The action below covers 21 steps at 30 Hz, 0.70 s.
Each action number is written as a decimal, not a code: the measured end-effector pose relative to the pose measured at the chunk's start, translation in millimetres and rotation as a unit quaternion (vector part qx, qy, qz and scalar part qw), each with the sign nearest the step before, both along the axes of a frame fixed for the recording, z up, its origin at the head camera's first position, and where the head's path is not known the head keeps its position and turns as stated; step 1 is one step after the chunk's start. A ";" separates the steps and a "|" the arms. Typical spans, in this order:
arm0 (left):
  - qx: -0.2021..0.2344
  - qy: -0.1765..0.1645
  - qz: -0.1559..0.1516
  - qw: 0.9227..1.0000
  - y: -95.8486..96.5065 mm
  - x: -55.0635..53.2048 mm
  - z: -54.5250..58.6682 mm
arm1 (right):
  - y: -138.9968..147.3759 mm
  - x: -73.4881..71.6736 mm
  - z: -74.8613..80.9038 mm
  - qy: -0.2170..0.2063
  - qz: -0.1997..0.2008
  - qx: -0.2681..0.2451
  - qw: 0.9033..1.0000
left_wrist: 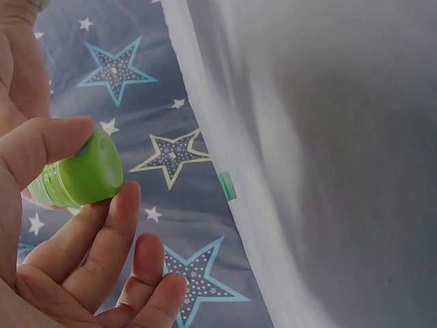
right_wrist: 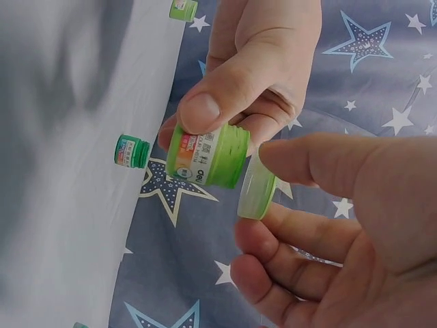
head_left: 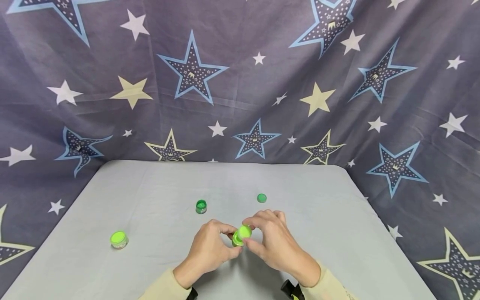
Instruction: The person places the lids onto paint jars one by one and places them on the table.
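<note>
Soft, diffuse light brightens the cloth-covered table [head_left: 161,183]; blurry shadows lie on it beneath the left hand [head_left: 208,246] and right hand [head_left: 275,241]. Both wrist views look dimmer.

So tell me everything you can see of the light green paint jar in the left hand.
The light green paint jar is round and plastic-looking, with a threaded neck and a white label bearing print and coloured patches. It is open, roughly upright, lifted above the table. The left hand grips its sides; the right hand holds the lid close by; whether lid and jar touch is unclear.
</note>
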<state>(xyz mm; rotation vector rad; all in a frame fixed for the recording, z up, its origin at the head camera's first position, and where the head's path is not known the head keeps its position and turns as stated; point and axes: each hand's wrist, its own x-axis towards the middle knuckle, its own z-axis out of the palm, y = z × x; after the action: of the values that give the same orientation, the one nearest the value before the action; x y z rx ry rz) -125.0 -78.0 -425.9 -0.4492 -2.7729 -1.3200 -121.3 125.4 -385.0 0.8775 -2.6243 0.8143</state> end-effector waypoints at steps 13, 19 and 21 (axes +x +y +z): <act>0.005 0.014 -0.002 1.000 1.3 1.7 -0.7 | -1.4 1.6 -1.5 -0.017 0.016 0.004 1.000; 0.001 0.015 -0.002 1.000 0.9 1.4 -2.0 | -2.0 1.8 -2.9 -0.017 0.020 0.007 1.000; 0.001 0.015 -0.004 1.000 0.6 1.3 -2.2 | -2.4 1.8 -3.8 -0.016 0.022 0.009 1.000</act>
<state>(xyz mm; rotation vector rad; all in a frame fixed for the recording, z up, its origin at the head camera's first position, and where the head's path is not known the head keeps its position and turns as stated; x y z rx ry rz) -123.7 -77.5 -428.1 -0.4757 -2.7477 -1.3053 -119.6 122.9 -388.8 0.9367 -2.6524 0.8240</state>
